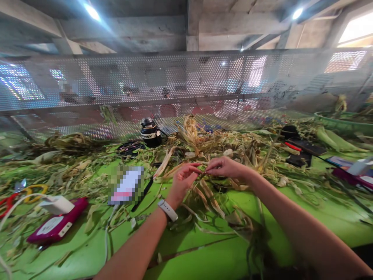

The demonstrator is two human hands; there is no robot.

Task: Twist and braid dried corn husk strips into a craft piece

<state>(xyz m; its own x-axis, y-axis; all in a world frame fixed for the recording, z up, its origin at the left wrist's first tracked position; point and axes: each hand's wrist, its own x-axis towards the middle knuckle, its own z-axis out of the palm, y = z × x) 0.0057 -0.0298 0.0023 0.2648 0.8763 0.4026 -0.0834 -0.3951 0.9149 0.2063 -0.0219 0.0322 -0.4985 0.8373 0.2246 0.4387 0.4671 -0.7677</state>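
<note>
The person's left hand point(183, 181) and right hand point(223, 168) meet over the middle of a bright green tabletop point(189, 258), their fingertips nearly touching. Thumb and forefinger of each pinch a thin plant strand point(203, 173) held just above the work surface between them; its exact ends are too small to make out. The other fingers of the left hand are loosely curved, while those of the right are partly hidden. Below the hands hang or lie dry, curling leaves point(215, 202), though which of them join the strand cannot be told. A white-banded watch point(168, 210) circles the left wrist. Just beyond the hands spreads a heap of withered stalks and leaves point(194, 136), with a black flask point(150, 134) standing upright at its left side. Nearer the left forearm lie a blurred-out smartphone point(126, 186) and, beside it, a slim black-handled tool point(143, 196). Further left are a magenta power strip point(55, 226) with a white charger point(58, 204) on it and yellow-handled scissors point(37, 190). A perforated metal screen point(175, 81) rises behind the heap.
</note>
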